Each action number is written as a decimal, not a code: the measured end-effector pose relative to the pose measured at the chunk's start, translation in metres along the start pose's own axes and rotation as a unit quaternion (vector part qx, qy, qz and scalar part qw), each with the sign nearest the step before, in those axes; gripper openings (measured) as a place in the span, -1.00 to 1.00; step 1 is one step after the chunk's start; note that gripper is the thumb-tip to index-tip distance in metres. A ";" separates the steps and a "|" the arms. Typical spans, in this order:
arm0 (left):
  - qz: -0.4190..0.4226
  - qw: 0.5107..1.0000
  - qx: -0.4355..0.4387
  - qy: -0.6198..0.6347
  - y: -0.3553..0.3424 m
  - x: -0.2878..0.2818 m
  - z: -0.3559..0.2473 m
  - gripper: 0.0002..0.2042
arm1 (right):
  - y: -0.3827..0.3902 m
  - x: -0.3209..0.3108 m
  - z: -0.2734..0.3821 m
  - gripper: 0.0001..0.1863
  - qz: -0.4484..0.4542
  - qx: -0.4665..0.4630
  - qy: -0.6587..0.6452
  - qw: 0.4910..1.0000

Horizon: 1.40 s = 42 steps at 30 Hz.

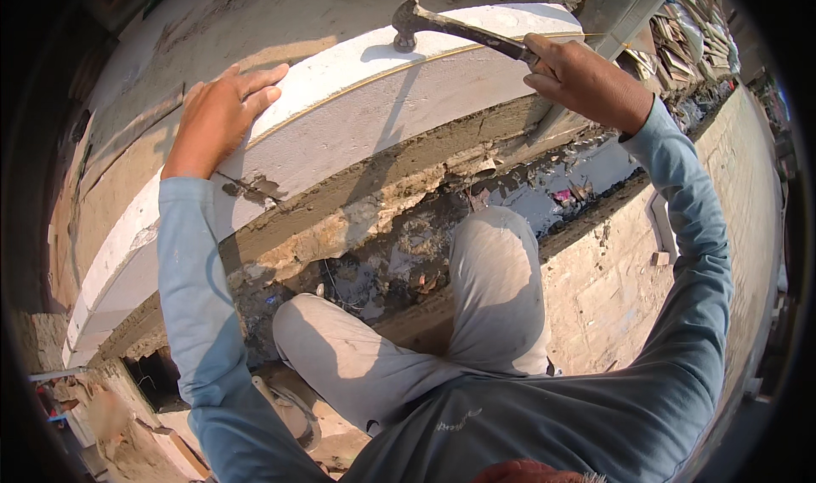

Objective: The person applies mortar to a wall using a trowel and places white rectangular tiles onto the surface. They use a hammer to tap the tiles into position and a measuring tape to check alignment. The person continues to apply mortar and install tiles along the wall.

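Observation:
A long row of white blocks (340, 101) crosses the view, with a thin yellow string (357, 84) along its front top edge. My left hand (217, 122) lies at the top of the blocks, fingers slightly bent and apart, holding nothing visible. Below it, the front face has a broken, mortar-stained patch (255, 186). My right hand (586, 79) grips the handle of a claw hammer (450, 26) near the blocks' right end. The hammer's striking face is on or just above the white top surface, its claw pointing up; whether it touches is hard to tell.
My bent legs (497, 271) are over a debris-filled drain (408, 245) below the blocks. A concrete slab (612, 296) lies to the right. Behind the blocks is a dusty floor (221, 16). A grey post (620, 7) and piled broken boards or tiles (688, 33) stand at the upper right.

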State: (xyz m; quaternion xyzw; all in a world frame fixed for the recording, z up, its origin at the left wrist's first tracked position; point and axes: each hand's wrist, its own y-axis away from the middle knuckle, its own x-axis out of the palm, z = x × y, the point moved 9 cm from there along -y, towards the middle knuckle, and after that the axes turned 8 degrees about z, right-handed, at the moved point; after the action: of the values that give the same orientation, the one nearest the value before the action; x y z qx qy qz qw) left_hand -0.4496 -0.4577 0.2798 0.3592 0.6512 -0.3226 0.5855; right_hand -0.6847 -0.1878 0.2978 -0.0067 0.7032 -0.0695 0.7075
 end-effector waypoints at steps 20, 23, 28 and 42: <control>-0.008 0.995 -0.050 -0.086 0.010 -0.006 -0.013 -0.59 | 0.009 0.019 0.003 -0.74 -0.025 0.092 -0.118 0.988; -0.026 0.992 -0.068 -0.104 0.010 -0.007 -0.017 -0.62 | 0.030 0.030 0.000 -0.70 -0.047 0.101 -0.216 0.970; -0.190 0.977 0.022 -0.092 0.041 -0.035 -0.076 -0.66 | 0.141 0.100 -0.025 -0.75 -0.221 0.236 -0.391 0.862; -0.377 0.885 -0.273 -0.023 0.414 -0.013 0.128 -0.77 | 0.656 0.467 -0.049 -0.76 -0.106 0.698 -0.288 0.647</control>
State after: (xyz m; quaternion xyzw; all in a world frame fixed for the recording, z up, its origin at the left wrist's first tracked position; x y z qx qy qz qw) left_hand -0.0305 -0.3452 0.2792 -0.0949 0.7860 -0.3364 0.5099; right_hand -0.6744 0.4158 -0.2373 0.3946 0.2021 -0.6091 0.6576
